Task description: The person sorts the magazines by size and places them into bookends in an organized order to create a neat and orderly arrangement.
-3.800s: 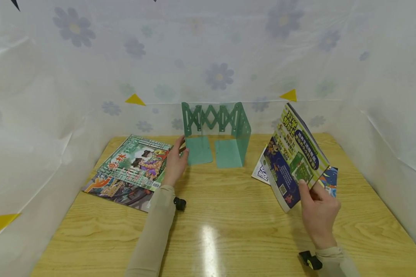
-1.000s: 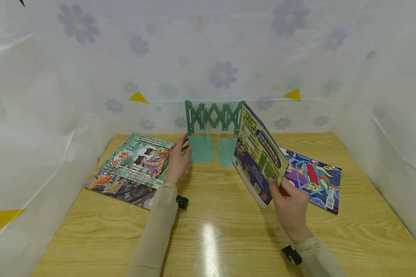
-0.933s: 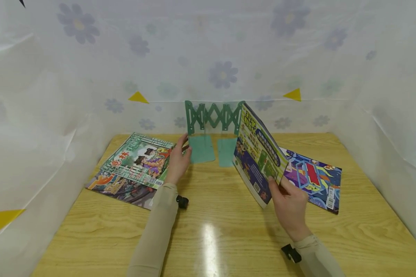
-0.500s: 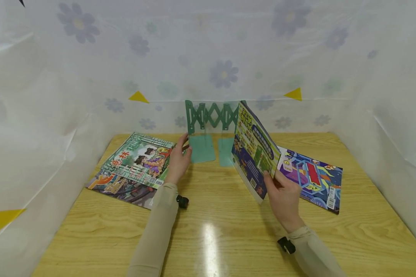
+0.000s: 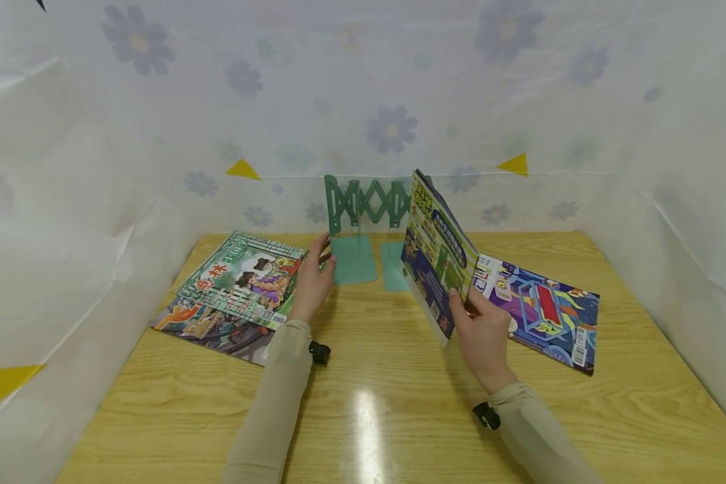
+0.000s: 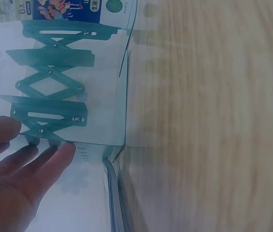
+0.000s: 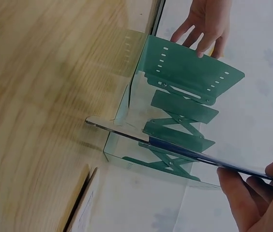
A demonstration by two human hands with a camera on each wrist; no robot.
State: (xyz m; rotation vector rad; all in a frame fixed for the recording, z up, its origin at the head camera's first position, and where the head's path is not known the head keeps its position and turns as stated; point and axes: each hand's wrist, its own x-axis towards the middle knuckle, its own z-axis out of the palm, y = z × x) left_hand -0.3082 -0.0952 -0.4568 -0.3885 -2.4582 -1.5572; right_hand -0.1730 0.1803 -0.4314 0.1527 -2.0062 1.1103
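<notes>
In the head view my right hand pinches a yellow and dark blue magazine near its lower right corner, thumb on the cover. The magazine stands upright and tilted, overlapping the right side of a green expandable bookend. In the right wrist view the magazine appears edge-on, between the bookend's two end plates. My left hand is at the bookend's left end plate. Its fingertips touch the outer face, fingers extended, as the left wrist view shows beside the green lattice.
Two overlapping magazines, a green one on a darker one, lie at the left of the wooden table. A purple magazine lies flat at the right. A white flowered sheet hangs behind and along both sides.
My right hand has carried the yellow and blue magazine left from over the purple one to the bookend, uncovering more of the purple magazine. My left hand has stayed at the left end plate.
</notes>
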